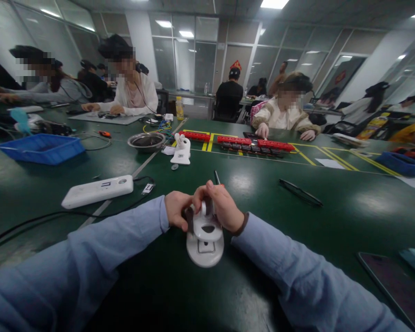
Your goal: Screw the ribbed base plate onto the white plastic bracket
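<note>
Both my hands meet at the middle of the green table (349, 216) around a white plastic bracket (204, 235) with a round base. My left hand (177, 210) grips its upper part from the left, fingers curled. My right hand (218, 205) is closed over the top from the right and also holds a thin dark tool (216, 177) whose tip sticks up past the fingers. A second white bracket (181, 150) stands further back on the table.
A white power strip (97, 191) with a black cable lies to the left, a metal bowl (146, 141) and a blue tray (41, 148) behind it. Red component strips (254, 143) lie in front of a seated person. Black tweezers (300, 192) lie at right, a dark tablet (397, 286) at lower right.
</note>
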A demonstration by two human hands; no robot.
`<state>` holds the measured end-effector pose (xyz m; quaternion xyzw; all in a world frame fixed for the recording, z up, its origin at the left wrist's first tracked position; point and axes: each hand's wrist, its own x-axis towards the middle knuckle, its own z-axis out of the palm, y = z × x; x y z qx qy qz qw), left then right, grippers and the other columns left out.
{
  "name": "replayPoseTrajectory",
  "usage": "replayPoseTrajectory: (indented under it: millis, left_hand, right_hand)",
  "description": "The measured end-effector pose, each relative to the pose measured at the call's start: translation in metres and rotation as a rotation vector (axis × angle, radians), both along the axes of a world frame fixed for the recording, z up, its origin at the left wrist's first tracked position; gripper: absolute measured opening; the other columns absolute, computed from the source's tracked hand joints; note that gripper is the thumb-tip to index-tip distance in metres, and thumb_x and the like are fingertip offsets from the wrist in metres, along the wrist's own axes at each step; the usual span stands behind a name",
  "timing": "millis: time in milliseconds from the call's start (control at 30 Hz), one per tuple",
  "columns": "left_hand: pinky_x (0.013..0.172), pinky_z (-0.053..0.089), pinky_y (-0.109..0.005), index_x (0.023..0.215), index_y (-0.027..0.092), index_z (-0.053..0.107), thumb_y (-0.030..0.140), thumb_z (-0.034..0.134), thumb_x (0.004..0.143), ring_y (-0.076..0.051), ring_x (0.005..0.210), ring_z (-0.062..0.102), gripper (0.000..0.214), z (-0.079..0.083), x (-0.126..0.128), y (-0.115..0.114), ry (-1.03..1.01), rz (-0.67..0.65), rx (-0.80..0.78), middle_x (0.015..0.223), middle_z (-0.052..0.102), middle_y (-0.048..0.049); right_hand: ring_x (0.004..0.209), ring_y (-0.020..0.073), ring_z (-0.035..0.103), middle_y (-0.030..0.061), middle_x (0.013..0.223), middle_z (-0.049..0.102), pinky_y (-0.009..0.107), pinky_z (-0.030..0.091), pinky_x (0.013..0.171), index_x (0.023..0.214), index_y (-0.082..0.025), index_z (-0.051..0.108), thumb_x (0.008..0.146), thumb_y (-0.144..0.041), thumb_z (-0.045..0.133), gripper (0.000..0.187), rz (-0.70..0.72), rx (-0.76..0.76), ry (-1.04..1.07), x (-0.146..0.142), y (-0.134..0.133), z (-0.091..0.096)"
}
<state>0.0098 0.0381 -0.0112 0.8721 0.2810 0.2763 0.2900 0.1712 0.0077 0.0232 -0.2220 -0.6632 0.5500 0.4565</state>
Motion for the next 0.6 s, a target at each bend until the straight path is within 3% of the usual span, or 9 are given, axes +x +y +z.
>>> replayPoseTrajectory:
  millis: [100,167,233,333,400,500,567,600]
  left_hand:
    - [0.04,0.026,-0.022,0.085,0.015,0.055,0.079,0.015,0.063,-0.008,0.038,0.025,0.079,0.031,0.005,-0.004,-0.553,0.226,-0.187,0.043,0.025,0.007]
    - [0.035,0.019,-0.019,0.083,0.016,0.051,0.064,0.009,0.078,-0.007,0.036,0.016,0.064,0.062,0.015,-0.013,-0.952,0.284,-0.6,0.044,0.019,0.0081]
    - [0.036,0.022,-0.016,0.076,0.015,0.048,0.042,0.013,0.088,-0.006,0.037,0.023,0.046,0.092,0.028,-0.026,-1.079,0.248,-0.969,0.047,0.022,0.0068]
    - [0.04,0.034,-0.017,0.077,0.015,0.048,0.035,0.015,0.09,-0.006,0.041,0.036,0.04,0.117,0.046,-0.047,-1.053,0.218,-1.283,0.055,0.036,0.003]
    - [0.045,0.04,-0.017,0.077,0.015,0.048,0.037,0.017,0.089,-0.006,0.047,0.044,0.04,0.12,0.054,-0.057,-1.048,0.191,-1.422,0.062,0.043,0.0006]
    - [0.048,0.04,-0.016,0.078,0.015,0.046,0.037,0.021,0.089,-0.005,0.048,0.044,0.035,0.113,0.056,-0.058,-1.057,0.219,-1.496,0.062,0.042,0.0012]
    - [0.044,0.035,-0.015,0.075,0.016,0.043,0.033,0.023,0.088,-0.004,0.042,0.037,0.03,0.103,0.051,-0.05,-1.026,0.282,-1.361,0.055,0.035,0.0044]
    - [0.041,0.031,-0.016,0.071,0.017,0.041,0.034,0.024,0.088,-0.005,0.039,0.031,0.029,0.096,0.046,-0.043,-0.998,0.308,-1.202,0.051,0.029,0.006]
  right_hand:
    - [0.064,0.0124,0.051,0.0022,0.068,0.053,0.024,0.04,0.059,0.07,-0.015,0.055,0.084,-0.048,0.033,0.042,-0.233,0.199,0.004,0.011,-0.006,0.023]
    - [0.065,0.0123,0.05,0.001,0.069,0.052,0.025,0.04,0.06,0.074,-0.017,0.054,0.085,-0.038,0.04,0.028,-0.45,0.419,-0.127,0.018,-0.015,0.043]
    - [0.069,0.0139,0.049,0.0017,0.072,0.053,0.027,0.04,0.064,0.078,-0.017,0.054,0.082,-0.029,0.047,0.015,-0.576,0.741,-0.359,0.021,-0.027,0.06]
    - [0.081,0.0196,0.048,0.008,0.09,0.056,0.033,0.041,0.069,0.086,-0.015,0.057,0.081,-0.027,0.051,0.014,-0.641,1.144,-0.686,0.019,-0.039,0.068]
    - [0.077,0.0198,0.047,0.0091,0.089,0.057,0.033,0.041,0.064,0.084,-0.015,0.059,0.082,-0.025,0.049,0.014,-0.699,1.257,-0.784,0.016,-0.041,0.063]
    - [0.061,0.0154,0.045,0.0054,0.069,0.056,0.028,0.039,0.054,0.077,-0.015,0.059,0.082,-0.018,0.048,0.013,-0.77,1.333,-0.662,0.014,-0.041,0.054]
    - [0.055,0.0121,0.045,0.0023,0.061,0.054,0.025,0.039,0.051,0.079,-0.015,0.059,0.081,-0.017,0.049,0.01,-0.784,1.229,-0.509,0.015,-0.041,0.053]
    - [0.052,0.0106,0.045,0.0007,0.059,0.053,0.024,0.039,0.05,0.08,-0.015,0.059,0.081,-0.017,0.05,0.009,-0.795,1.124,-0.457,0.016,-0.041,0.054]
